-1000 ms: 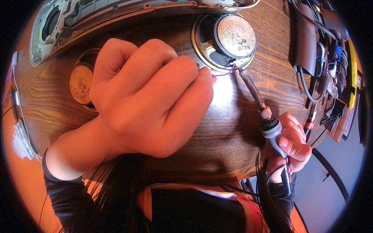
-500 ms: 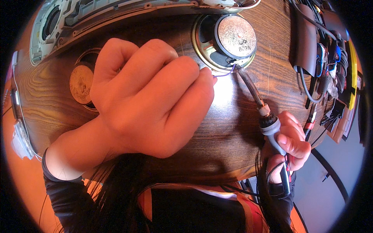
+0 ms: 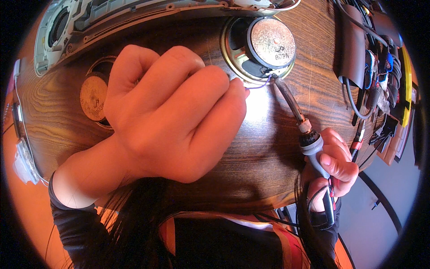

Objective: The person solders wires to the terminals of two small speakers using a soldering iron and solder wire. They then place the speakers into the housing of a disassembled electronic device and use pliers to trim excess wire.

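Note:
A round loudspeaker (image 3: 271, 41) lies magnet side up on the wooden table. My right hand (image 3: 335, 163) is closed around the grey handle of a soldering iron (image 3: 291, 102), whose tip rests at the terminal on the speaker's near rim. From that terminal a thin purple wire (image 3: 259, 87) curves left to the fingers of my left hand (image 3: 172, 116). That hand is closed, its fingertips mostly hidden behind the knuckles, and the wire's end disappears at them. Partly behind my left wrist and knuckles lies a second loudspeaker (image 3: 93, 97).
A long pale plastic housing (image 3: 134, 22) with a round opening stretches across the table's far left. Along the right edge sit a dark curved holder (image 3: 351, 54), bundled cables (image 3: 394, 85) and a yellow strip (image 3: 406, 89). A clear plastic bag (image 3: 25, 163) hangs at the left.
Almost nothing differs. The iron's tip stays at the speaker terminal, and both hands hold nearly the same positions.

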{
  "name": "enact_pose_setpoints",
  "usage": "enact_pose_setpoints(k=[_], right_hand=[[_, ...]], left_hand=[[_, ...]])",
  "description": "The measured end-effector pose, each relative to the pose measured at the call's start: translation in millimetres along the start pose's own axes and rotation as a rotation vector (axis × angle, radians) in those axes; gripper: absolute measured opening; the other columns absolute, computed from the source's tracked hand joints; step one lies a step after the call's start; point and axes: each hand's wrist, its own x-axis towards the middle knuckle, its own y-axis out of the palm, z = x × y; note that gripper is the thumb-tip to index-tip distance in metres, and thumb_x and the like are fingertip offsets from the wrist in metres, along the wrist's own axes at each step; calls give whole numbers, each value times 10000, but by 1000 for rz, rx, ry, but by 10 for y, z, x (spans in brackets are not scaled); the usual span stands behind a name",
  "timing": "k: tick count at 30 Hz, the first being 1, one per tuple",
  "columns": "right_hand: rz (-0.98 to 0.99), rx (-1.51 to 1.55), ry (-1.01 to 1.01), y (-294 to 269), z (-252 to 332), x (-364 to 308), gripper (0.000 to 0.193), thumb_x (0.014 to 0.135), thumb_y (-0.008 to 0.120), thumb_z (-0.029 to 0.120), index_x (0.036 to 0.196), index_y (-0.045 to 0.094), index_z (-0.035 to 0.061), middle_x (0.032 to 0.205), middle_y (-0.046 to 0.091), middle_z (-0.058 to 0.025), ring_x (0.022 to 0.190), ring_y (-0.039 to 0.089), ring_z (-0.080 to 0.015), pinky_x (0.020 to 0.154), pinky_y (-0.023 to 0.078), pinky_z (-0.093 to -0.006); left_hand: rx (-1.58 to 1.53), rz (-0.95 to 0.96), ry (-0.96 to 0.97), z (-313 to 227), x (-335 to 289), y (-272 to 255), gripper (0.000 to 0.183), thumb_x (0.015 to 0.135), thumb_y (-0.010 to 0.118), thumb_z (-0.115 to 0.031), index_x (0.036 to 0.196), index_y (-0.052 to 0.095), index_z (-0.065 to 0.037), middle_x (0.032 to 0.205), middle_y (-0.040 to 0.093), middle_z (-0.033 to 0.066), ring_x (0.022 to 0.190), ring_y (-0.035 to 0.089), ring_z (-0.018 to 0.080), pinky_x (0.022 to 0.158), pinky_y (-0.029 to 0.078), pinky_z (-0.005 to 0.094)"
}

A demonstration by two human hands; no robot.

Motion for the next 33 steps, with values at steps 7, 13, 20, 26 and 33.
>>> enact_pose_setpoints(k=[7,13,20,26,33], right_hand=[[53,-18,17,-20,13,-18,471,880,599,489,990,518,38,816,605,-138,883,601,-316,868,427,-475],[-213,-11,-56,154,-33,65,434,878,607,465,977,608,43,661,571,-97,582,521,-259,557,409,-371],[-237,6,-61,178,-21,129,449,877,602,483,1009,618,55,621,550,-85,514,495,-243,488,397,-346],[-245,10,-71,178,-48,109,449,880,595,491,1071,613,85,603,521,-69,504,470,-231,485,383,-343],[-283,26,-68,181,-43,76,442,879,598,490,1091,616,103,598,515,-63,501,463,-218,486,373,-334]], left_hand=[[-1,-1,4,7,-3,-1,280,612,807,-71,864,691,-34,681,579,-7,594,526,153,537,320,277],[3,8,8,9,-2,-2,281,614,807,-72,867,690,-39,689,577,-6,597,527,155,537,322,282],[9,28,-9,6,6,-7,266,625,790,-69,871,692,-48,703,581,-6,606,532,161,542,336,283],[26,45,-38,-11,19,-10,254,634,775,-74,875,697,-61,705,584,-10,614,534,163,545,342,284],[4,16,13,-6,15,-26,271,621,773,-46,880,694,-48,690,571,-12,608,528,157,540,335,280]])
